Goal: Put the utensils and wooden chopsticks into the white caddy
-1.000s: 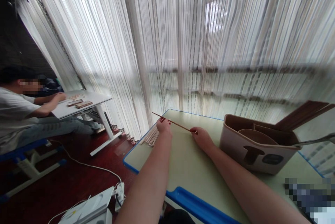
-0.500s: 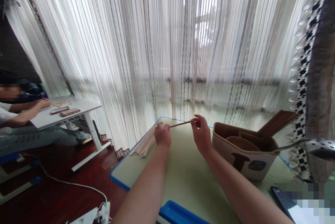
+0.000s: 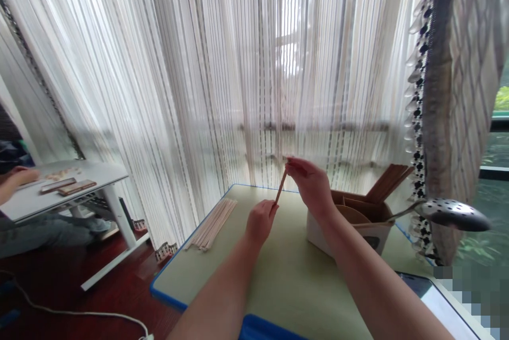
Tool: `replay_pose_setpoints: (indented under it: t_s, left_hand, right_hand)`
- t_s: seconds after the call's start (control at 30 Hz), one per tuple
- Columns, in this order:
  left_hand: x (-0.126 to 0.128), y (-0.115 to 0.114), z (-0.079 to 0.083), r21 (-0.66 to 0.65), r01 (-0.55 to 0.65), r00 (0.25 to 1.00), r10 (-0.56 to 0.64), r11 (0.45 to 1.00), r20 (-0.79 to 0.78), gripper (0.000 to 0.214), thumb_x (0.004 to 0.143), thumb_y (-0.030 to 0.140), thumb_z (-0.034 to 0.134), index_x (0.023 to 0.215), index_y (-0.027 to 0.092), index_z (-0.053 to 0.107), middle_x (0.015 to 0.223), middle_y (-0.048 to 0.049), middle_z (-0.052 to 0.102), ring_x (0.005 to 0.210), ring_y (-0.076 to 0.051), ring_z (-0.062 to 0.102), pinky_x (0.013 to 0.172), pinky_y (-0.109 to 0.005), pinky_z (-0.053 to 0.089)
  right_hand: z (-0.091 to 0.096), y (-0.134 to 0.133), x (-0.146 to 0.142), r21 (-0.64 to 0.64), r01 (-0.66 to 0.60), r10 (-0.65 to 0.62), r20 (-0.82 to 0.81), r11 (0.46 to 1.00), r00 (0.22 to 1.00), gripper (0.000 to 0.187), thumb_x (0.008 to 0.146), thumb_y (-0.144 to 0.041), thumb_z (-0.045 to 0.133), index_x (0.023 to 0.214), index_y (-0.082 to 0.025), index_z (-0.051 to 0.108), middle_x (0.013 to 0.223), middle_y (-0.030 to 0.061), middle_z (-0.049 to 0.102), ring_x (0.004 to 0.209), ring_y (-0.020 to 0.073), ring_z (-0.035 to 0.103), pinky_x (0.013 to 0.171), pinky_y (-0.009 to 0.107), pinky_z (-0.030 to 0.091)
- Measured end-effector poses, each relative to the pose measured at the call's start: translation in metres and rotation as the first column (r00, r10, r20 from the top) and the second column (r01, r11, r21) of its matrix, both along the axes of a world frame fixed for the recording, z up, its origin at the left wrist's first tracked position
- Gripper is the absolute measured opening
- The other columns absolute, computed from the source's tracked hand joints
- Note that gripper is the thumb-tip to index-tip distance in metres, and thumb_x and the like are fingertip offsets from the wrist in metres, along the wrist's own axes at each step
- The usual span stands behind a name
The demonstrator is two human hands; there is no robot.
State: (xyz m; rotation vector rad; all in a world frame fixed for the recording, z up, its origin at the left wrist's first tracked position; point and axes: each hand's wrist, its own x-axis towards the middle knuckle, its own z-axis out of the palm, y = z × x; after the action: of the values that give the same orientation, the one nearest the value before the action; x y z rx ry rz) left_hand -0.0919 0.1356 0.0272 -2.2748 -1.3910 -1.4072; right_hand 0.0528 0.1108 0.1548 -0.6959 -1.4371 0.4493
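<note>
Between my two hands a brown chopstick [image 3: 281,186] stands tilted above the table. My left hand [image 3: 260,221] is closed round its lower end. At the upper end, the fingertips of my right hand [image 3: 310,180] pinch it. A pile of pale chopsticks [image 3: 213,225] lies on the table left of my left hand. Behind my right forearm is a beige utensil holder [image 3: 318,235] with compartments, partly hidden by the arm. Brown chopsticks [image 3: 387,183] lean out of its far right side, and a slotted metal spoon [image 3: 453,214] sticks out to the right.
My pale green table [image 3: 286,287] has a blue edge. A tablet-like device [image 3: 433,297] lies at its right. Sheer curtains [image 3: 222,90] hang behind. At left, another person's hand [image 3: 24,176] is over a white table [image 3: 107,174]; a white cable [image 3: 91,314] crosses the floor.
The chopstick has gone from nearly level to steeply tilted, its right-hand end raised. My left hand has shifted right and lower in view. The view has turned to the right.
</note>
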Motion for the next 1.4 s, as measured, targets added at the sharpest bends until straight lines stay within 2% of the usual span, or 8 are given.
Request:
replay_pose_setpoints:
  t_s: [0.37,0.5,0.6,0.7,0.83,1.1,1.23,1.4]
  left_hand:
    - [0.013,-0.014,0.014,0.015,0.152,0.985,-0.152,0.988,0.079,0.022,0.087,0.026,0.045,0.097,0.018,0.063,0.09,-0.0062,0.066,0.084,-0.014,0.06,0.08,-0.025,0.047]
    - [0.014,-0.017,0.019,0.004,0.182,0.98,-0.182,0.983,0.085,0.02,0.085,0.027,0.048,0.095,0.019,0.063,0.088,-0.0056,0.066,0.083,-0.014,0.061,0.077,-0.024,0.048]
    - [0.015,-0.017,0.021,-0.021,0.179,0.979,-0.176,0.984,0.105,0.02,0.085,0.028,0.048,0.094,0.019,0.063,0.087,-0.0054,0.066,0.081,-0.014,0.061,0.077,-0.024,0.048]
    - [0.015,-0.019,0.024,-0.01,0.181,0.977,-0.179,0.983,0.118,0.02,0.085,0.028,0.048,0.094,0.019,0.063,0.087,-0.0052,0.066,0.081,-0.014,0.061,0.076,-0.024,0.049]
    - [0.018,-0.026,0.028,0.038,0.165,0.978,-0.168,0.986,0.12,0.018,0.084,0.028,0.05,0.092,0.02,0.064,0.083,-0.0044,0.066,0.079,-0.014,0.061,0.074,-0.025,0.049]
    - [0.033,-0.043,0.036,0.0,0.279,0.889,-0.258,0.96,0.379,0.018,0.079,0.028,0.057,0.087,0.015,0.067,0.079,-0.0045,0.065,0.068,-0.012,0.061,0.059,-0.022,0.05]
    - [0.045,-0.047,0.055,-0.032,0.33,0.892,-0.301,0.943,0.336,0.019,0.08,0.027,0.056,0.09,0.016,0.067,0.08,-0.0046,0.066,0.068,-0.012,0.06,0.061,-0.022,0.05]
    - [0.063,-0.045,0.096,-0.1,0.349,0.932,-0.334,0.932,0.145,0.013,0.079,0.024,0.058,0.081,0.016,0.068,0.074,-0.0036,0.066,0.066,-0.012,0.059,0.062,-0.021,0.046]
  right_hand:
    - [0.014,-0.008,0.01,-0.114,-0.197,0.2,0.015,0.974,0.98,0.017,0.069,-0.025,0.064,0.085,-0.019,0.066,0.076,0.002,0.068,0.073,0.0156,0.065,0.069,0.031,0.054]
    - [0.021,-0.013,0.018,-0.093,-0.168,0.174,0.072,0.982,0.982,0.012,0.07,-0.025,0.063,0.081,-0.02,0.065,0.072,0.001,0.067,0.067,0.0145,0.064,0.065,0.03,0.053]
    - [0.026,-0.016,0.024,-0.053,-0.207,0.208,0.009,0.977,0.978,0.014,0.071,-0.026,0.062,0.083,-0.02,0.064,0.073,0.0006,0.067,0.067,0.0137,0.064,0.066,0.029,0.053]
    - [0.03,-0.02,0.028,-0.088,-0.256,0.259,0.022,0.963,0.966,0.017,0.07,-0.027,0.064,0.086,-0.021,0.065,0.076,0.0015,0.068,0.071,0.015,0.065,0.067,0.031,0.053]
    - [0.031,-0.025,0.025,-0.143,-0.219,0.238,0.133,0.965,0.962,0.013,0.07,-0.026,0.064,0.081,-0.021,0.067,0.076,0.0023,0.068,0.074,0.0171,0.065,0.069,0.033,0.053]
    - [0.037,-0.031,0.032,-0.079,-0.235,0.236,0.004,0.969,0.972,0.017,0.07,-0.028,0.063,0.085,-0.019,0.066,0.077,0.0034,0.068,0.069,0.0155,0.064,0.067,0.031,0.053]
    - [0.045,-0.038,0.045,-0.017,-0.212,0.211,-0.075,0.977,0.975,0.02,0.072,-0.03,0.062,0.088,-0.018,0.065,0.078,0.0035,0.068,0.07,0.0152,0.064,0.067,0.03,0.054]
    - [0.056,-0.055,0.056,0.105,0.037,-0.035,-0.022,0.994,0.999,0.015,0.076,-0.027,0.059,0.087,-0.019,0.066,0.082,0.0044,0.068,0.073,0.0144,0.064,0.07,0.029,0.054]
